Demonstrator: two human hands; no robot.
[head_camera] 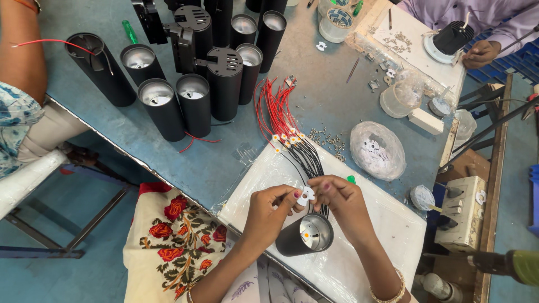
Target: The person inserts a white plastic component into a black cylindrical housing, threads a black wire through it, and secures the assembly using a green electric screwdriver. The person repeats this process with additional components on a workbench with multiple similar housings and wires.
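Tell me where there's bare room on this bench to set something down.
Free: the blue tabletop between the red and black wire bundle and the clear cup, and the white sheet right of the right hand. Crowded: the black cylinder housings at the back, and the small parts near the clear bowl.

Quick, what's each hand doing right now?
Left hand: pinched shut on the small white holder.
Right hand: also pinching the small white holder, above the black cylinder housing.

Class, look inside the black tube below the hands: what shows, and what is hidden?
Inside the black tube: a shiny reflector and a small orange-centred part at the bottom. Anything beneath is covered.
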